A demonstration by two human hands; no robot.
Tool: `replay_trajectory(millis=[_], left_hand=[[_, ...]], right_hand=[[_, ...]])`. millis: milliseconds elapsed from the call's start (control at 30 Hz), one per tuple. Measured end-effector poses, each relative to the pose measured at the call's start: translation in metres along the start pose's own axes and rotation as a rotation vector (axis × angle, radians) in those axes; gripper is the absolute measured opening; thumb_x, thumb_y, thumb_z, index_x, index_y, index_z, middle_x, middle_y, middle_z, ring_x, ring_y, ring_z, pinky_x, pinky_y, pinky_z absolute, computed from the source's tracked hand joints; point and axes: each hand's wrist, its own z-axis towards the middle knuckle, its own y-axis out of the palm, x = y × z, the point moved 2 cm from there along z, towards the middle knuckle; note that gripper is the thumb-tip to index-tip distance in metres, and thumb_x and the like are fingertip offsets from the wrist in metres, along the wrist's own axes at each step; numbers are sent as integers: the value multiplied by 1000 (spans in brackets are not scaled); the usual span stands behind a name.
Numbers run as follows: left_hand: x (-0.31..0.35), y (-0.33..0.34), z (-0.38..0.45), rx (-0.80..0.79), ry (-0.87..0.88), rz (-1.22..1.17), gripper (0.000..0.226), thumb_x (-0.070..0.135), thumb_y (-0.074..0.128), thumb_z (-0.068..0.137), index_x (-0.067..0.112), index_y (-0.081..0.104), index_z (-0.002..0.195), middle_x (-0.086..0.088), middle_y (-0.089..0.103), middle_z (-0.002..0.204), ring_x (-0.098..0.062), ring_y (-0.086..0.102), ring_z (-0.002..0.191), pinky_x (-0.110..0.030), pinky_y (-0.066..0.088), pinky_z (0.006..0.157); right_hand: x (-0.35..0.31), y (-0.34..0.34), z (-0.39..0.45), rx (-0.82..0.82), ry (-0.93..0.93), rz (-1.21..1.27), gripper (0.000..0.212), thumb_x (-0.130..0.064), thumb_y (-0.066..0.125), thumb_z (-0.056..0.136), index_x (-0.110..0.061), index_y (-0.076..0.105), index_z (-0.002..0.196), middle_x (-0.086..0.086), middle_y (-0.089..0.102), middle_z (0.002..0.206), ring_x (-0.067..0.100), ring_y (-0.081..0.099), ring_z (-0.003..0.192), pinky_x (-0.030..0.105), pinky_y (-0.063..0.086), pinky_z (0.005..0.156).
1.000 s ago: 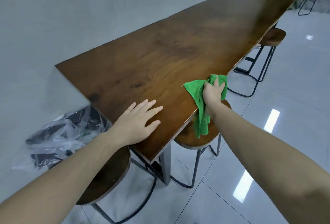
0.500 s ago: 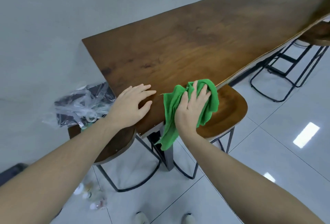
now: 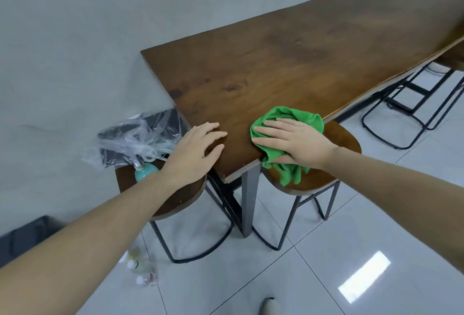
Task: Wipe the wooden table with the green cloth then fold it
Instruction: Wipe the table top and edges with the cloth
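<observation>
A long dark wooden table point(image 3: 288, 63) runs from the near corner off to the upper right. The green cloth point(image 3: 298, 119) lies bunched on the table's near corner, part of it hanging over the edge. My right hand point(image 3: 293, 140) presses flat on the cloth, fingers pointing left. My left hand point(image 3: 195, 150) rests flat on the table's end edge, fingers spread, holding nothing.
A wooden stool point(image 3: 334, 144) stands under the table's long edge below the cloth. Another stool point(image 3: 175, 194) at the table's end carries a teal bottle point(image 3: 145, 171) and a plastic-wrapped black item point(image 3: 135, 139). Small bottles point(image 3: 140, 269) lie on the tiled floor. More stool frames point(image 3: 411, 114) stand to the right.
My right hand has slid the cloth along the near edge to the table's corner and now lies flat across it. The view has shifted left and down. My left hand stays at the table's end.
</observation>
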Motion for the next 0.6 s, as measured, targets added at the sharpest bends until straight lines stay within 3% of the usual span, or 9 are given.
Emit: replay_trajectory(millis=[167, 367, 600], left_hand=[[-11, 4, -15, 40, -27, -136, 39, 37, 45, 103, 28, 53, 140, 12, 39, 153, -4, 21, 147, -23, 15, 116], [-33, -2, -41, 69, -35, -246, 37, 30, 41, 105, 24, 53, 140, 9, 40, 152, -6, 30, 143, -32, 23, 119], [-54, -5, -64, 1, -124, -342, 39, 30, 39, 106, 21, 48, 142, 10, 40, 148, 2, 31, 137, -27, 26, 116]], right_hand=[[-29, -7, 31, -51, 80, 52, 92, -76, 38, 88, -19, 23, 158, 1, 28, 164, 26, 27, 150, 47, 23, 122], [-78, -21, 73, -190, 115, 109, 106, -86, 39, 81, -22, 9, 161, -4, 10, 168, 17, 6, 155, 37, 1, 125], [-113, -28, 100, -218, 279, 241, 84, -46, 46, 88, -29, 9, 161, -6, 4, 169, 14, -2, 155, 41, 1, 125]])
